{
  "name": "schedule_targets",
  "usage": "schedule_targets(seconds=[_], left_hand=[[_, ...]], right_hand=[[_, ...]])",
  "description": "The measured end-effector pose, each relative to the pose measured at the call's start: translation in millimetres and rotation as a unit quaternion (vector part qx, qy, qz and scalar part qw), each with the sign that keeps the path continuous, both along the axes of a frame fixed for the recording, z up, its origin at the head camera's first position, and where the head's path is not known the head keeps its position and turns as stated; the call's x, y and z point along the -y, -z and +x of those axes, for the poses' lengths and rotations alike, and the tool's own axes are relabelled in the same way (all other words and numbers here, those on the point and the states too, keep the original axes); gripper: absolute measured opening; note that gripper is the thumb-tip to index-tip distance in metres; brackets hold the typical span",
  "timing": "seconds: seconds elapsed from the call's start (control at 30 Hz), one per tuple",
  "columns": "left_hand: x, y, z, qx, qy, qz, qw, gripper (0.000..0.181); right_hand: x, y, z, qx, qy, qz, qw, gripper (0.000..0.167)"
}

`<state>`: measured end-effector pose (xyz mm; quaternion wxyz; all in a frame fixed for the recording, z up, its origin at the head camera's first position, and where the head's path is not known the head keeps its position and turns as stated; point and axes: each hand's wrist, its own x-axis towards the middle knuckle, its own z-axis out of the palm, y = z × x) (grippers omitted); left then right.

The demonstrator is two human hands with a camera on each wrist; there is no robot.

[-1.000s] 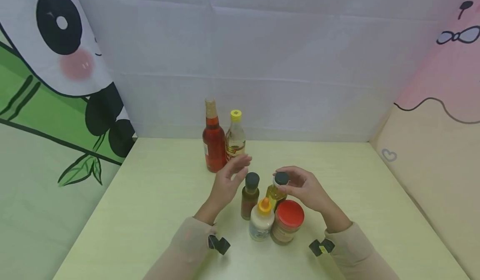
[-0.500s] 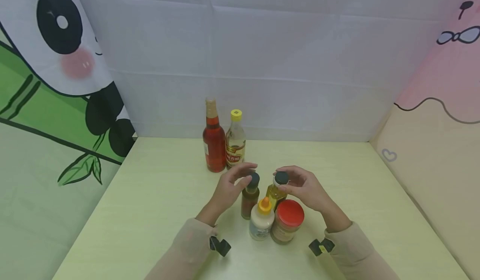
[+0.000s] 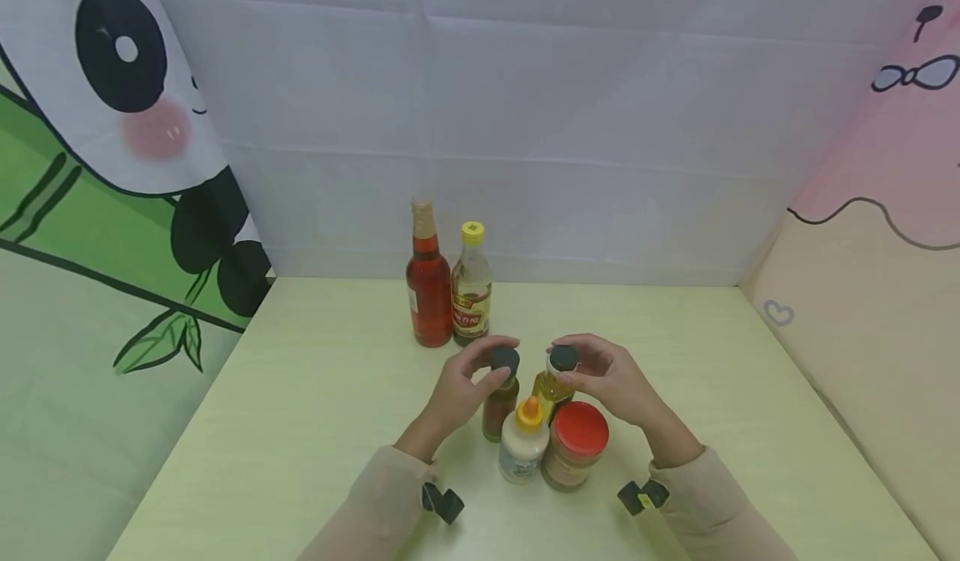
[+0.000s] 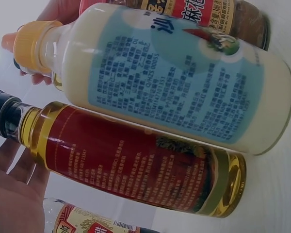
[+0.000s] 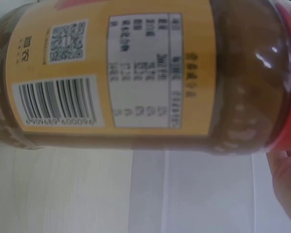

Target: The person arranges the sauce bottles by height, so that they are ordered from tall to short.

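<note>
At the middle of the table my left hand (image 3: 459,386) holds the dark cap of a small oil bottle (image 3: 498,411), thumb in front and fingers behind. In the left wrist view this oil bottle (image 4: 126,160) has a red label and golden oil. My right hand (image 3: 611,378) grips the dark-capped top of a second oil bottle (image 3: 551,390), pale yellow inside. In front of them stand a white squeeze bottle (image 3: 522,446) with an orange nozzle and a red-lidded jar (image 3: 577,448) of brown paste. The jar (image 5: 136,73) fills most of the right wrist view.
Farther back stand a tall bottle of red liquid (image 3: 431,294) and a yellow-capped clear bottle (image 3: 471,298), side by side. A pale cloth wall (image 3: 600,127) closes the back of the table (image 3: 300,428), with printed cloths on both sides.
My left hand has moved right and slightly down from beside the dark-capped bottle, and its thumb and fingers have closed about the cap. The right hand and the bottles have stayed in place.
</note>
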<state>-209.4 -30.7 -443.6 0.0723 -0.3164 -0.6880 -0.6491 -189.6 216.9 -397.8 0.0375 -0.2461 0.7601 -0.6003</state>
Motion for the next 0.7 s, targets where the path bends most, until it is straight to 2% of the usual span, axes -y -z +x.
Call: schedule_targets(seconds=[0.13,0.4,0.7], left_hand=[[-1.1,1.9,2.0,0.014,0.000,0.006,0.9999,0.037],[-2.2,3.1,3.0,0.009,-0.017,0.007,0.9998,0.036],[-2.3,5.6,2.2,0.013,-0.024,0.006,0.9996,0.035]], right_hand=[[0.3,0.8,-0.2,0.001,0.000,-0.001,1.0000,0.039],[0.6,1.9,0.1,-0.001,0.004,0.003,1.0000,0.039],[1.2,2.4,0.8,-0.003,0.010,0.009,0.9999,0.041]])
